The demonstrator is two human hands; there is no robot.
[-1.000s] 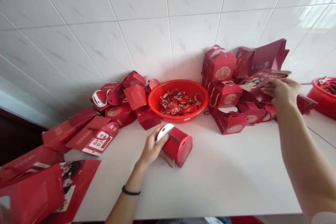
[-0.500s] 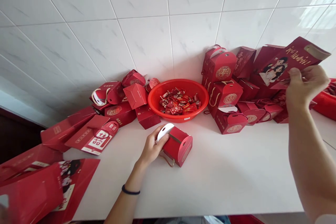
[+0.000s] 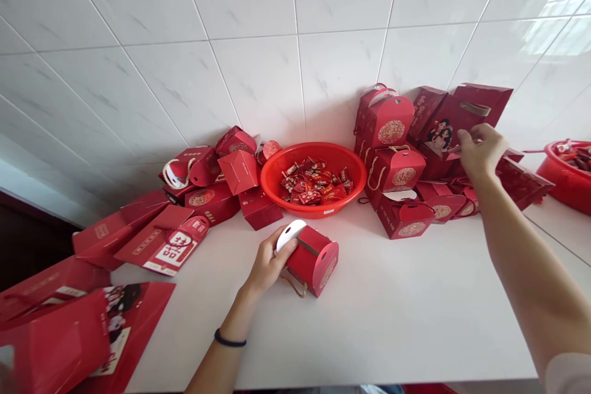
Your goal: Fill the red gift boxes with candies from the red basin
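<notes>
My left hand is closed on a small red candy box standing on the white table. The thumb rests by the white inner side of its raised flap, and a cord handle hangs at its side. On the right, my right hand is closed at the edge of a dark red carton with a cartoon couple and a tan strip. That carton lies against the heap of red boxes by the wall; its lower part is hidden by my hand and other boxes.
A red plastic basin of wrapped sweets stands near the tiled wall. Stacked red boxes flank it on the right, more boxes on the left. Red bags lie at the lower left. Another red basin is far right.
My right hand has moved left and down, bringing the dark red carton from the air to the heap of boxes. My left hand and the candy box have stayed in place.
</notes>
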